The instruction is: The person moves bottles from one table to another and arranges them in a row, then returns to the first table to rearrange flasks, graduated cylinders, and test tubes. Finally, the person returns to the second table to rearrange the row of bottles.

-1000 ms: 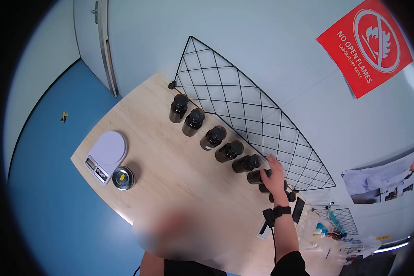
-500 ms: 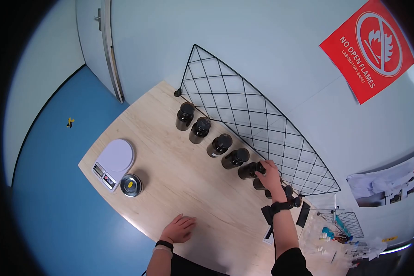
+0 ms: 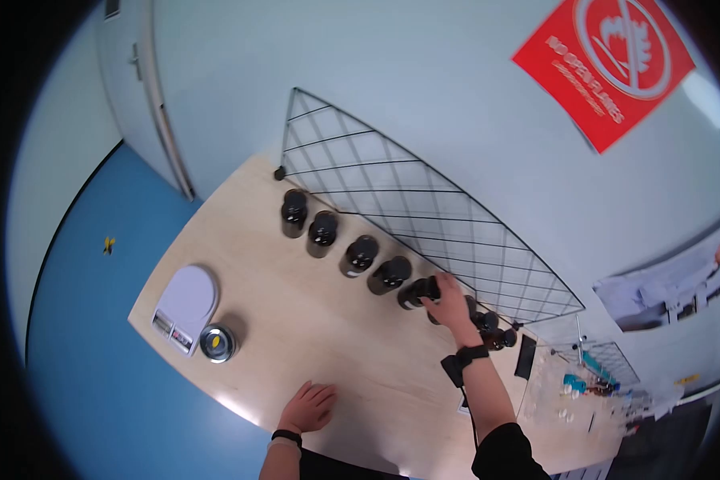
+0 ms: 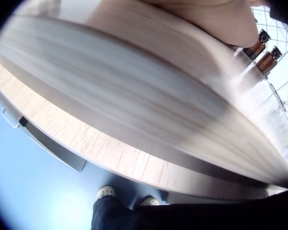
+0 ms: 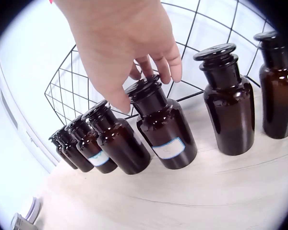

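Observation:
My right hand (image 3: 451, 310) is over one of a row of brown glass reagent bottles. In the right wrist view, its thumb and fingers curl round the stopper of a bottle (image 5: 167, 132) with a blue-edged white label facing the camera. This bottle stands upright on the table. Unlabelled sides of two bottles (image 5: 229, 115) show to its right, and another bottle (image 5: 125, 148) is close on its left. My left hand (image 3: 307, 406) rests on the table near its front edge, fingers loosely bent and holding nothing.
A black wire grid (image 3: 424, 200) stands behind the bottles. At the table's left are a white kitchen scale (image 3: 186, 304) and a round metal tin (image 3: 218, 342). A black flat object (image 3: 526, 356) lies right of the row, with glassware farther right.
My right hand has moved left along the row from one bottle to its neighbour, whose label now shows. My left hand, a blur earlier, has come to rest on the table. The head view has shifted.

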A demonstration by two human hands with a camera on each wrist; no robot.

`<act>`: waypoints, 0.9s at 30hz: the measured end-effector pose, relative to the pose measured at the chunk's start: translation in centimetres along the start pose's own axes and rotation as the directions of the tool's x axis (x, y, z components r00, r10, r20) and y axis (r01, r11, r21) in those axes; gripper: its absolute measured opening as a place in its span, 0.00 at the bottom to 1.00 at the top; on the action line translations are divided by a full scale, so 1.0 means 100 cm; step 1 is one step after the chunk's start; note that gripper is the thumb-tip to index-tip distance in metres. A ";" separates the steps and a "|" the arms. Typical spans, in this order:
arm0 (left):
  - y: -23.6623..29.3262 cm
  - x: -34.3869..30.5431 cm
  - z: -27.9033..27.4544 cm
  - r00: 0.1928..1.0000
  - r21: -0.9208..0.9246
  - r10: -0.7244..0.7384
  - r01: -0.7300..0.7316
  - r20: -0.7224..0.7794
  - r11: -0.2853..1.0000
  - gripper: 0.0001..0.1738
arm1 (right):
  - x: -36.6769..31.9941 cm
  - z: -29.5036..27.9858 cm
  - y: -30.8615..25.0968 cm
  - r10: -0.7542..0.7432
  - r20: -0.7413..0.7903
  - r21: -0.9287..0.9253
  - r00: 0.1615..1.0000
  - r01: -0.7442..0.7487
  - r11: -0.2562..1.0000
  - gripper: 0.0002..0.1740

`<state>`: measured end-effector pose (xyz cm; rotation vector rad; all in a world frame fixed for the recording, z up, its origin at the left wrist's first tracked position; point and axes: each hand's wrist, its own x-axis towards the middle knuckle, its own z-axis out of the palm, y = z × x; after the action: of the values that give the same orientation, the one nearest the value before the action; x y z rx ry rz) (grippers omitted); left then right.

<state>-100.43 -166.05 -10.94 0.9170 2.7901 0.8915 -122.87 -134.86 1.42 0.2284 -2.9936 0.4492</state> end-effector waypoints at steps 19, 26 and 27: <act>0.004 0.003 0.009 0.999 0.082 0.027 -0.030 0.040 0.996 0.22 | -0.095 -0.087 0.119 0.292 -0.048 0.074 0.955 -0.288 0.955 0.32; 0.006 0.003 0.010 0.998 0.132 0.005 -0.013 0.060 0.991 0.24 | -0.097 -0.058 0.138 0.218 -0.002 0.000 0.976 -0.218 0.976 0.35; 0.007 0.003 0.010 0.998 0.137 0.004 -0.013 0.067 0.990 0.24 | -0.096 -0.054 0.141 0.211 0.012 0.012 0.977 -0.211 0.977 0.35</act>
<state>-100.10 -164.91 -11.39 0.9585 2.8211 0.6629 -115.33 -118.63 1.36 -0.0886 -3.0387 0.4883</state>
